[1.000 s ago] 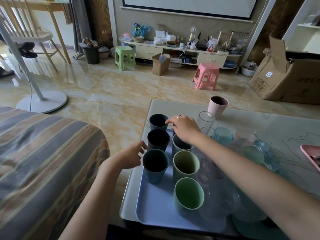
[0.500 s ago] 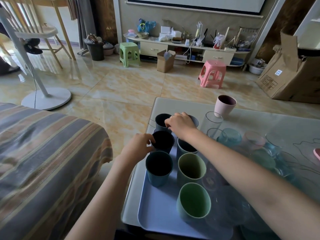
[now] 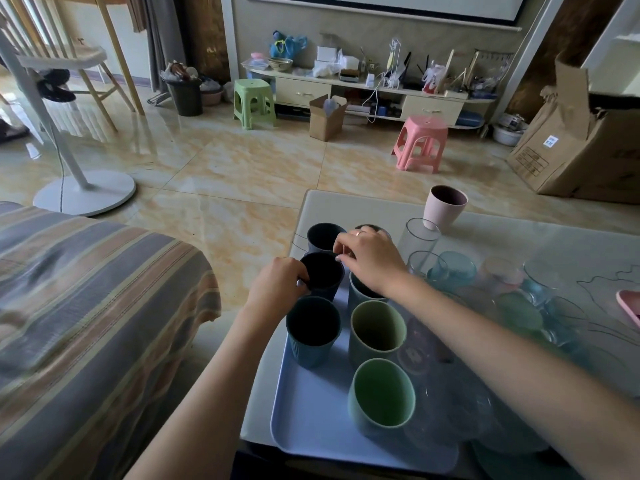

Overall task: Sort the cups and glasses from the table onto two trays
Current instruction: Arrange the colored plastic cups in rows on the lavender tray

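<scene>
This is a home living room. A low media cabinet cluttered with household bits stands under what seems a screen, with plastic stools on marble-look tiles and a striped sofa.

Glossy marbled floor tiles stretch beyond the hands; a green stool and pink stool stand before a cluttered low cabinet, striped sofa left

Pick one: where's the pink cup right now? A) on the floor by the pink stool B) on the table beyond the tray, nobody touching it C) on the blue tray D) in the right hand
B: the pink cup stands alone on the table, past the blue tray, clear of both hands.
</scene>
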A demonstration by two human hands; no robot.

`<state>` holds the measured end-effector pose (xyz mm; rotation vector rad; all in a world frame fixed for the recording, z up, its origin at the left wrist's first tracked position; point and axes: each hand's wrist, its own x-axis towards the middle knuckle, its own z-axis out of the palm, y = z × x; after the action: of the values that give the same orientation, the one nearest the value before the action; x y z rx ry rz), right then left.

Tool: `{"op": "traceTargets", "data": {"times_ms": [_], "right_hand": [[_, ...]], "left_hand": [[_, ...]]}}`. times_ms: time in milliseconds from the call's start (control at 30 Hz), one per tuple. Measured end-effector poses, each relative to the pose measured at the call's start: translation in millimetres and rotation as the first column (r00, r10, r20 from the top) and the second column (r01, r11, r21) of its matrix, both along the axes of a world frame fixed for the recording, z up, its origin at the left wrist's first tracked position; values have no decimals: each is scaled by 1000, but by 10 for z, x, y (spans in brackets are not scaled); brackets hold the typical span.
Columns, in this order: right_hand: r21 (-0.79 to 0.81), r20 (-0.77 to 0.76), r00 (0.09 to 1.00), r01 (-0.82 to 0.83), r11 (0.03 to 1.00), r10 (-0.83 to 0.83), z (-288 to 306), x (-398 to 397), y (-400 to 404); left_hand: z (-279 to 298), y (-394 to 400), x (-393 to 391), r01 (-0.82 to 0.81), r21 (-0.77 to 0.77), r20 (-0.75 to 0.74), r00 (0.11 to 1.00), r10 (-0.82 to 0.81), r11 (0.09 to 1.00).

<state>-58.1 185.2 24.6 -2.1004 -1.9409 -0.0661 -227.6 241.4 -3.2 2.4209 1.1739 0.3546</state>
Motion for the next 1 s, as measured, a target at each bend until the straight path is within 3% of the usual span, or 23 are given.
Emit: {"op": "traceTargets", "data": {"times_ms": [167, 267, 400, 500, 867, 1000], "right_hand": [[-207, 5, 1000, -17, 978, 18, 25, -165, -270], [-214, 33, 999, -16, 977, 23, 28, -250, -344], [-203, -7, 1000, -5, 979, 4, 14, -285, -381], [-248, -22, 1000, -13, 969, 8, -21, -314, -397], [-227, -21, 1000, 9, 974, -14, -58, -346, -335], [-160, -104, 992, 52, 986, -70, -74, -292, -315]], "left_hand": [[69, 70, -124, -55, -60, 11, 998, 56, 997], [125, 99, -210, -88, -126, -2, 996, 88, 988], [190, 4, -233, -56, -377, 29, 997, 72, 925], [184, -29, -213, -33, -465, -30, 999, 21, 885], [170, -48, -147, -24, -389, -15, 1000, 19, 921], [148, -40, -144, -32, -390, -13, 999, 29, 920]]}}
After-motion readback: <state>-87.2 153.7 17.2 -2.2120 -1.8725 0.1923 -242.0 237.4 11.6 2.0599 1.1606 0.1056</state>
